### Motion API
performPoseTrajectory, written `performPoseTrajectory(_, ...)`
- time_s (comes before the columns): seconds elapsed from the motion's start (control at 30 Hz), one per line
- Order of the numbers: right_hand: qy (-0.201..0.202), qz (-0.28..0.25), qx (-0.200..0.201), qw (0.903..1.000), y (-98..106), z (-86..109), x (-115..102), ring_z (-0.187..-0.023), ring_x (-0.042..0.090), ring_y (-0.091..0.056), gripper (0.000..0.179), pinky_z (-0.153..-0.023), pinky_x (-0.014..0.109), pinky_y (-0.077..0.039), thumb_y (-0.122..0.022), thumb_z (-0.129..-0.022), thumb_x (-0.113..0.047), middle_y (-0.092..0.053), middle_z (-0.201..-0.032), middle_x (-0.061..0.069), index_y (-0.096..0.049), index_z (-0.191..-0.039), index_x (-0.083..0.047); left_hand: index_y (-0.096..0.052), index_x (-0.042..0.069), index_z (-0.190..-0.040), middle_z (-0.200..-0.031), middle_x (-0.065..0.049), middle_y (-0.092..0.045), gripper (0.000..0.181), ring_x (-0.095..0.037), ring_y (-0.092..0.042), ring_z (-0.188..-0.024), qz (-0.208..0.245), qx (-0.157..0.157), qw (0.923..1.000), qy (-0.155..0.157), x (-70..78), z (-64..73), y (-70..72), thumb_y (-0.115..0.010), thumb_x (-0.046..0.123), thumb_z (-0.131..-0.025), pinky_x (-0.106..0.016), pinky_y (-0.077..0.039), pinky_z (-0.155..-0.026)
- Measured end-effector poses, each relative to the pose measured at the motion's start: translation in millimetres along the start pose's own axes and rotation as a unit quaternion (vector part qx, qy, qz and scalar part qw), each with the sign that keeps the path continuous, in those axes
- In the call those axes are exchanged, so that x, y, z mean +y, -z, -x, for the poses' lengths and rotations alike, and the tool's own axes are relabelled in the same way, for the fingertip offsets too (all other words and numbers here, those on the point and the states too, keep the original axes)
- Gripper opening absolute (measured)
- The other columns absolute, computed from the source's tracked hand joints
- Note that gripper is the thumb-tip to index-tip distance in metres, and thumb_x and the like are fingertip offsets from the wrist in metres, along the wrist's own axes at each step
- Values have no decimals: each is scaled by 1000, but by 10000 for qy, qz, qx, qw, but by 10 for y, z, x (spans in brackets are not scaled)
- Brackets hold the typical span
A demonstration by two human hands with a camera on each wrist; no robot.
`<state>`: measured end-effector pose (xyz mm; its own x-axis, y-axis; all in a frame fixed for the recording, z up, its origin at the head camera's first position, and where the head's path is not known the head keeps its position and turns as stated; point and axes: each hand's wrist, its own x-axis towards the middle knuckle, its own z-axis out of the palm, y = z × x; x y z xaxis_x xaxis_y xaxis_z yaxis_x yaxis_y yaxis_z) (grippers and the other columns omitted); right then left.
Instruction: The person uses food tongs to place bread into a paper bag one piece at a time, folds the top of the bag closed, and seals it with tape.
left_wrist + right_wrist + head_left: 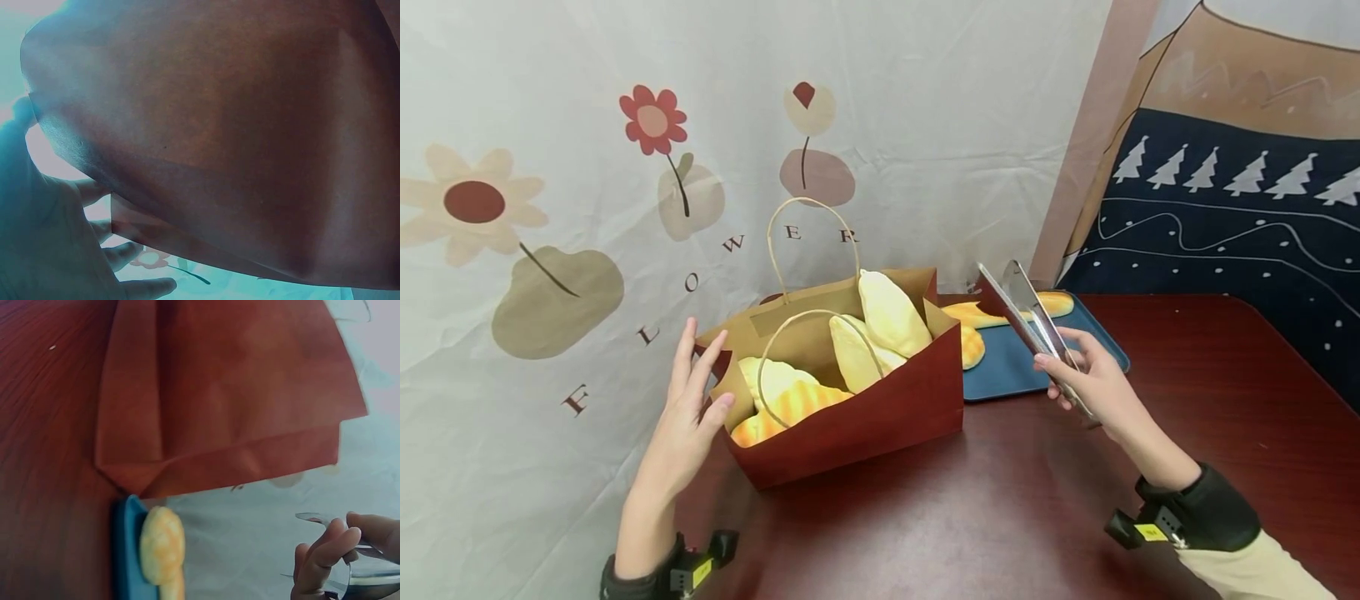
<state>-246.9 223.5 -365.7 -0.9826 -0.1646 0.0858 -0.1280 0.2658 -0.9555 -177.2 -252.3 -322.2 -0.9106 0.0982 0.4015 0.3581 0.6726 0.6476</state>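
Note:
A red-brown paper bag [865,433] with thin cord handles stands on the table, its top gaping. Inside lie several breads: pale rolls [891,317] at the right and a striped golden bread [797,404] at the front left. My left hand [681,425] is beside the bag's left end, fingers spread and straight, fingertips right at the rim; the left wrist view has the bag's side [206,125] filling most of it. My right hand [1093,379] holds metal tongs [1024,293] to the right of the bag, their tips apart with no bread between them.
Behind the tongs lies a blue tray [1007,371], partly hidden by the bag. A rounded golden bread [972,347] and a long bread [1056,303] rest on it. A printed cloth [925,125] hangs close behind the dark red table [1000,517].

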Motion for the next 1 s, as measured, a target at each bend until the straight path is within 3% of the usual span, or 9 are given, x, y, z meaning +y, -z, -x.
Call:
performPoseTrajectory(0.13, -142, 662, -30, 9977, -30, -49, 145, -54, 14, -55, 71, -49, 29, -47, -61, -91, -35, -62, -76, 1, -25, -145, -6, -25, 28, -151, -160, 14, 9, 64, -23, -5, -147, -18, 5, 10000, 8, -2, 7, 0, -52, 18, -94, -62, -29, -94)
performPoseTrajectory(0.2, -105, 1047, -47, 9944, -51, -67, 213, -55, 15, -56, 73, -49, 31, -48, -63, -90, -38, -63, -82, 7, -27, -145, -7, -25, 28, -151, -160, 14, 9, 64, -23, -5, -147, -25, 3, 10000, 20, 0, 8, 2, -52, 19, -94, -61, -30, -94)
performPoseTrajectory(0.3, 191, 1809, -26, 9833, -90, -82, 307, -55, 13, -57, 73, -48, 30, -48, -65, -88, -39, -64, -89, 10, -31, -144, -8, -24, 30, -151, -160, 15, 9, 64, -24, -6, -147, -41, 4, 10000, 30, 0, 8, 4, -52, 19, -94, -59, -31, -92)
performPoseTrajectory(0.4, 844, 2768, 106, 9571, -129, -85, 383, -52, 7, -52, 69, -47, 25, -44, -71, -84, -32, -64, -87, 5, -37, -140, -9, -24, 31, -151, -160, 15, 9, 65, -25, -7, -147, -50, -2, 10000, 35, -2, 7, 4, -52, 18, -94, -60, -31, -93)
performPoseTrajectory(0.53, 1609, 3840, 356, 9085, -172, -82, 432, -54, 3, -48, 67, -49, 21, -40, -78, -77, -23, -64, -81, 0, -46, -134, -9, -24, 32, -151, -160, 15, 9, 65, -25, -5, -147, -50, -13, 10000, 34, -14, 2, 2, -53, 18, -94, -66, -29, -95)
performPoseTrajectory(0.63, 1722, 4210, 317, 8900, -184, -72, 428, -58, 5, -47, 67, -50, 21, -38, -80, -75, -24, -63, -80, -1, -48, -133, -12, -24, 33, -151, -160, 15, 9, 66, -25, -5, -148, -43, -6, 10000, 39, -26, -3, -3, -53, 18, -94, -68, -27, -97)
performPoseTrajectory(0.8, 1617, 4456, 162, 8803, -181, -52, 402, -61, 8, -48, 68, -50, 22, -37, -81, -73, -25, -63, -82, -1, -50, -133, -15, -24, 32, -151, -160, 15, 9, 66, -25, -5, -148, -47, 11, 10000, 40, -22, -6, -2, -53, 18, -93, -68, -27, -97)
performPoseTrajectory(1.0, 1397, 4662, -18, 8736, -186, -67, 443, -74, 17, -63, 70, -54, 32, -48, -82, -72, -25, -69, -95, 9, -49, -134, -15, -24, 33, -151, -160, 15, 9, 67, -26, -6, -147, -42, -2, 10000, 41, -24, -5, -4, -53, 16, -93, -66, -27, -96)
